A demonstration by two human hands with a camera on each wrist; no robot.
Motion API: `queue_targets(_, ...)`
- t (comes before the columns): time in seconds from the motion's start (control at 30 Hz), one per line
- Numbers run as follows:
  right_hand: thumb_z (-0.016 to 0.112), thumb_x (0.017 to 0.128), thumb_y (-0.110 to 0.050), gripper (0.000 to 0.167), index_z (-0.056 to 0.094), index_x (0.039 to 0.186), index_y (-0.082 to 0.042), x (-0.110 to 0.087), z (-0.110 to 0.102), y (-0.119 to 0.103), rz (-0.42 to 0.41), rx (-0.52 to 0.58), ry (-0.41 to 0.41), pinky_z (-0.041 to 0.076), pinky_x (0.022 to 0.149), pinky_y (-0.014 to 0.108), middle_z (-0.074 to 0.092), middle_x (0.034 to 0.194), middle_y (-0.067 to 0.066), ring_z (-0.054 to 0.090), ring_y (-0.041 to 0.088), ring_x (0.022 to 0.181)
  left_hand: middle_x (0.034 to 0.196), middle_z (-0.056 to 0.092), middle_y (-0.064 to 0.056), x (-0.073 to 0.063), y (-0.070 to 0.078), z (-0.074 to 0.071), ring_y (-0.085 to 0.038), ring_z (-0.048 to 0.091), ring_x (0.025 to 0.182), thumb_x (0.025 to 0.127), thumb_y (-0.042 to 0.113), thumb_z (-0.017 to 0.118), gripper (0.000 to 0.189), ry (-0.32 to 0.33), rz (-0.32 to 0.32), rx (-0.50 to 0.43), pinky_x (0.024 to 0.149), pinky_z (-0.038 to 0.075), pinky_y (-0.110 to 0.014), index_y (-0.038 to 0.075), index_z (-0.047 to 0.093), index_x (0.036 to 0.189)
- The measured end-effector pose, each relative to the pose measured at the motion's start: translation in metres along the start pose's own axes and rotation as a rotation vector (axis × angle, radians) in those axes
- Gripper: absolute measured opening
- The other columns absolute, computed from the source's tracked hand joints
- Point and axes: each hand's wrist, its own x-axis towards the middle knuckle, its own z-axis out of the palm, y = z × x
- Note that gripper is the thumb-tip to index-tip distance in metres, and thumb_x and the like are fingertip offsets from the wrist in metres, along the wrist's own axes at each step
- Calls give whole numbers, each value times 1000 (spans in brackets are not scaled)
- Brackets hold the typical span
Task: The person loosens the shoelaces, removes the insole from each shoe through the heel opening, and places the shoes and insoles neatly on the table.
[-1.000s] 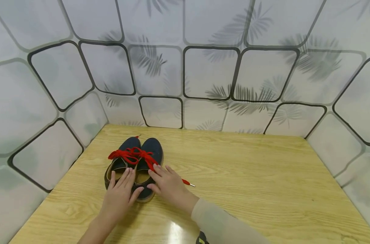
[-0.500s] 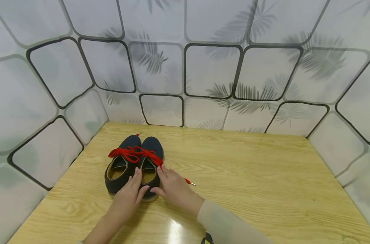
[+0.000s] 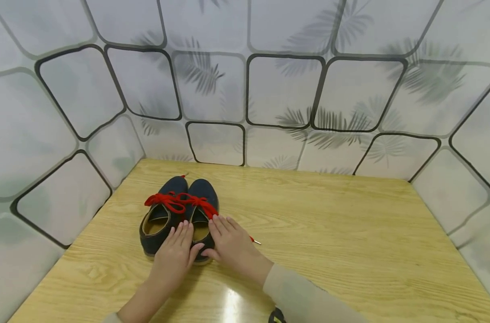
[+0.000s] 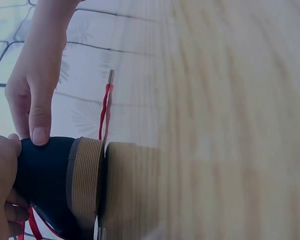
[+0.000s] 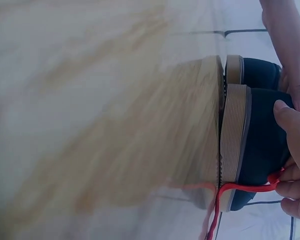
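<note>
Two dark navy shoes stand side by side on the table, toes away from me, in the head view. Red laces are tied in bows across the left shoe [image 3: 153,241] and the right shoe [image 3: 200,190]. My left hand [image 3: 173,253] lies along the inner side of the right shoe, fingers straight, between the two heels. On that shoe's outer side rests my right hand [image 3: 233,244], fingers extended towards the laces. Both thumbs touch its heel [image 5: 265,135], as the right wrist view shows. Ribbed tan soles [image 4: 87,175] sit flat on the tabletop.
A red lace end [image 3: 255,241] with a metal tip sticks out past my right hand. The wooden table [image 3: 330,233] spreads to the right and meets a patterned wall [image 3: 285,89] behind and at both sides. Light glares near the front edge.
My left hand has moved right, off the left shoe's opening, to the right shoe's inner side. My right hand has shifted slightly right, onto that shoe's outer side. The shoes have barely moved.
</note>
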Motion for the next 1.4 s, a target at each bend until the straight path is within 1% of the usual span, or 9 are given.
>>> queue_targets(0.17, 45, 89, -64, 73, 55, 132, -5, -4, 0, 6, -18, 19, -11, 39, 106, 32, 56, 133, 9, 52, 19, 125, 103, 67, -27, 4, 8, 0, -35, 68, 94, 104, 43, 21, 72, 14, 13, 45, 82, 53, -48, -13, 66, 106)
queue_targets(0.27, 46, 88, -65, 73, 57, 131, -6, -6, -1, 11, -31, 23, 10, 39, 106, 32, 58, 132, 7, 53, 18, 124, 102, 68, -26, 7, 11, -2, -34, 68, 94, 104, 42, 19, 72, -4, 28, 74, 82, 53, -47, -12, 66, 105)
queue_targets(0.43, 57, 86, -58, 62, 65, 121, -8, -9, 0, 16, -81, 53, 162, 44, 100, 31, 65, 122, 5, 60, 15, 114, 104, 68, -23, 8, 7, -12, -31, 68, 96, 103, 45, 14, 75, -68, 50, 80, 83, 54, -44, -7, 69, 105)
queue_targets(0.5, 62, 85, -53, 54, 68, 116, -9, -9, 2, 17, -112, 73, 256, 48, 96, 30, 68, 116, 5, 64, 14, 108, 102, 69, -21, 6, 1, -15, -29, 69, 93, 102, 46, 17, 74, -41, 65, 58, 81, 54, -43, -4, 71, 102)
queue_targets(0.6, 68, 84, -46, 43, 71, 110, -12, -7, 4, 17, -158, 81, 382, 51, 90, 28, 70, 110, 3, 66, 12, 101, 96, 71, -20, 3, -7, -18, -28, 71, 86, 102, 45, 25, 68, 45, 105, 2, 75, 55, -44, -2, 74, 97)
queue_targets(0.7, 69, 84, -41, 35, 74, 105, -14, -4, 4, 16, -190, 71, 458, 52, 87, 26, 71, 107, 2, 67, 11, 98, 93, 71, -20, 0, -13, -16, -29, 71, 80, 102, 41, 32, 60, 114, 144, -53, 69, 56, -44, -1, 74, 95)
queue_targets(0.97, 69, 84, -40, 29, 76, 93, -14, -2, 3, 18, -219, 100, 498, 52, 85, 24, 73, 98, 0, 69, 9, 92, 89, 71, -20, -4, -12, -5, -27, 70, 68, 100, 39, 41, 51, 197, 138, -126, 58, 56, -37, 2, 75, 94)
queue_targets(1.17, 73, 81, -39, 26, 75, 86, -14, -2, 3, 23, -240, 150, 512, 53, 83, 23, 74, 92, -1, 69, 7, 88, 92, 71, -21, -1, -6, -5, -26, 71, 71, 99, 39, 42, 52, 175, 95, -168, 58, 56, -35, 0, 75, 94)
queue_targets(1.4, 75, 80, -36, 24, 76, 87, -13, 2, 7, 23, -273, 195, 589, 54, 81, 23, 74, 92, 1, 70, 8, 88, 91, 71, -21, -5, -10, -2, -27, 71, 70, 99, 40, 42, 52, 188, 96, -178, 57, 56, -37, 0, 75, 94)
